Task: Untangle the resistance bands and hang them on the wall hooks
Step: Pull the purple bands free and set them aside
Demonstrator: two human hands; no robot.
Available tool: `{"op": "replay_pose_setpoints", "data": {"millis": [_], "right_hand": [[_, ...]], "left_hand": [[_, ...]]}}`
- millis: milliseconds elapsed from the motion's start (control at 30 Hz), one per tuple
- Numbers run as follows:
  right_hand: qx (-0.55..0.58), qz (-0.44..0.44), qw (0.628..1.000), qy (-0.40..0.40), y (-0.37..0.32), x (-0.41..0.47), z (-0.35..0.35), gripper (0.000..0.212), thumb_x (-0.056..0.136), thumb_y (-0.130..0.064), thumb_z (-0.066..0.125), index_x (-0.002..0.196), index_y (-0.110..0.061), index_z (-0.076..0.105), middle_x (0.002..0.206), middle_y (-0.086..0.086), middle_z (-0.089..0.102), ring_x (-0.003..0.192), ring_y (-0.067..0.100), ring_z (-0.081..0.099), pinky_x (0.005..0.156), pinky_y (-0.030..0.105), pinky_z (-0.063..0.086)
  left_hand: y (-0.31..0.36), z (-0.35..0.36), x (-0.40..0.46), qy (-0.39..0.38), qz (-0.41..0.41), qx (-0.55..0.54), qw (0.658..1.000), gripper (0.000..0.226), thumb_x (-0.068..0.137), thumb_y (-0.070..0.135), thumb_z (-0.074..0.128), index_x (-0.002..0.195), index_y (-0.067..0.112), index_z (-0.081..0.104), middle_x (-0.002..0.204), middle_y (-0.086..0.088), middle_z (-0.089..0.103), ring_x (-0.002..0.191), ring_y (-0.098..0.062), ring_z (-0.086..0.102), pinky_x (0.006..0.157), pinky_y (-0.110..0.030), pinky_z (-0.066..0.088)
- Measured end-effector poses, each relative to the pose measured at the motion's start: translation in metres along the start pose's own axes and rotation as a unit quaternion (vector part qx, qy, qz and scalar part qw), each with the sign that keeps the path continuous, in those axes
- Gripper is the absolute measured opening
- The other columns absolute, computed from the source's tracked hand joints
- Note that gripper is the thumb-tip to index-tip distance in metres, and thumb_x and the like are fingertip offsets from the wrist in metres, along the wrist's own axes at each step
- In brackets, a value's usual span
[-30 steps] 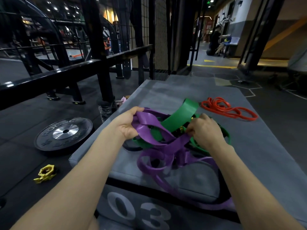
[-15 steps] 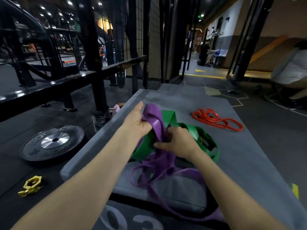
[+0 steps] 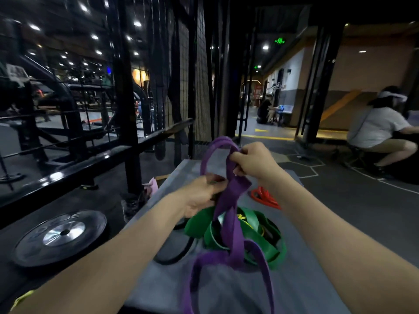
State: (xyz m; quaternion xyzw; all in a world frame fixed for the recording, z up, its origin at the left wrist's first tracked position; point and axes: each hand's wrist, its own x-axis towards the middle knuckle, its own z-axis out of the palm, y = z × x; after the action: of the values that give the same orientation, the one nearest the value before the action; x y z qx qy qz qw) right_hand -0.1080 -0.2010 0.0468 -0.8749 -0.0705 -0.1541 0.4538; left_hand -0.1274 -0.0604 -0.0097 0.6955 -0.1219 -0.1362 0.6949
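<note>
Hands (image 3: 201,196) have lifted purple band (image 3: 231,200) higher off green band (image 3: 256,236).

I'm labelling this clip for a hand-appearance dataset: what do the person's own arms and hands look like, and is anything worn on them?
Both forearms are bare as far as the frame shows, with no sleeves in view. The left hand and the right hand wear no gloves, and no watch, ring or wristband can be seen on either.
</note>
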Motion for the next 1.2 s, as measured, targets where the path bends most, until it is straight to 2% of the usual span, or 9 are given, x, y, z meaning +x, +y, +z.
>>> {"op": "replay_pose_setpoints", "data": {"millis": [167,333,467,667,767,867,933,1033,1200], "right_hand": [[0.216,0.086,0.971,0.064,-0.004,0.012,-0.016,0.02,0.09,-0.003,0.053,0.071,0.0,0.054,0.057,0.012,0.054,0.031,0.007,0.054,0.037,0.016,0.046],[0.294,0.079,0.952,0.042,-0.023,0.014,-0.02,0.02,0.088,0.002,0.052,0.068,0.0,0.052,0.041,0.006,0.056,0.031,0.008,0.054,0.039,0.016,0.048],[0.325,0.062,0.944,0.022,-0.019,0.012,-0.019,0.023,0.089,-0.005,0.059,0.068,-0.004,0.05,0.056,0.007,0.054,0.036,0.009,0.056,0.043,0.016,0.05],[0.107,-0.033,0.986,-0.125,0.026,-0.024,-0.008,0.012,0.08,-0.021,0.071,0.081,-0.011,0.063,0.071,0.001,0.059,0.056,0.004,0.049,0.05,0.012,0.04],[0.124,-0.003,0.971,-0.205,0.041,-0.037,0.009,0.039,0.066,-0.016,0.083,0.098,-0.013,0.06,0.085,-0.001,0.068,0.072,0.004,0.064,0.071,0.021,0.054],[-0.036,0.009,0.992,-0.124,0.05,-0.031,0.024,0.079,0.035,-0.068,0.079,0.095,-0.024,0.054,0.099,0.001,0.066,0.097,0.019,0.061,0.091,0.04,0.051],[-0.128,0.017,0.982,-0.141,0.053,-0.031,0.031,0.087,0.033,-0.084,0.065,0.095,-0.023,0.059,0.103,0.003,0.065,0.102,0.022,0.058,0.093,0.037,0.048],[-0.072,0.026,0.989,-0.126,0.052,-0.037,0.031,0.031,0.073,-0.051,0.07,0.07,-0.023,0.056,0.084,0.0,0.065,0.08,0.018,0.061,0.07,0.028,0.047],[0.006,0.022,0.997,-0.079,0.043,-0.02,0.007,0.032,0.077,-0.021,0.075,0.059,-0.023,0.049,0.056,-0.003,0.051,0.05,0.014,0.049,0.057,0.037,0.048]], "left_hand": [[0.008,0.007,0.005,-0.041,-0.02,0.047,0.998,0.019,0.093,0.022,0.053,0.109,0.013,0.054,0.093,-0.001,0.064,0.08,-0.012,0.061,0.068,-0.019,0.051],[0.019,0.021,0.019,-0.004,0.009,0.083,0.996,0.061,0.074,0.027,0.075,0.125,0.006,0.051,0.123,-0.011,0.06,0.116,-0.025,0.056,0.105,-0.037,0.041],[0.023,0.023,0.027,0.081,0.037,0.091,0.992,0.029,0.092,0.013,0.055,0.119,0.002,0.054,0.1,-0.013,0.062,0.081,-0.023,0.061,0.069,-0.026,0.052],[0.053,0.002,0.041,0.155,-0.059,-0.096,0.981,0.017,0.092,0.018,0.056,0.089,0.002,0.058,0.063,-0.011,0.068,0.071,-0.025,0.061,0.067,-0.035,0.052],[0.069,0.002,0.047,0.165,-0.079,-0.161,0.97,0.026,0.093,0.023,0.055,0.072,0.007,0.055,0.044,-0.007,0.061,0.047,-0.019,0.06,0.05,-0.029,0.053],[0.091,0.019,0.044,0.135,-0.034,-0.229,0.964,0.025,0.096,0.017,0.049,0.074,0.004,0.051,0.046,-0.008,0.059,0.044,-0.018,0.059,0.049,-0.031,0.053],[0.106,0.028,0.043,0.117,-0.001,-0.297,0.948,0.023,0.097,0.016,0.047,0.078,0.002,0.05,0.061,-0.011,0.06,0.053,-0.02,0.06,0.059,-0.035,0.053],[0.11,0.023,0.042,0.115,0.012,-0.323,0.939,0.022,0.096,0.024,0.049,0.085,0.004,0.053,0.077,-0.009,0.059,0.066,-0.022,0.062,0.064,-0.039,0.052],[0.056,-0.003,0.035,0.086,-0.123,-0.132,0.98,0.065,0.073,0.075,0.046,0.08,0.012,0.06,0.065,-0.004,0.064,0.058,-0.019,0.064,0.075,-0.033,0.049]]}}
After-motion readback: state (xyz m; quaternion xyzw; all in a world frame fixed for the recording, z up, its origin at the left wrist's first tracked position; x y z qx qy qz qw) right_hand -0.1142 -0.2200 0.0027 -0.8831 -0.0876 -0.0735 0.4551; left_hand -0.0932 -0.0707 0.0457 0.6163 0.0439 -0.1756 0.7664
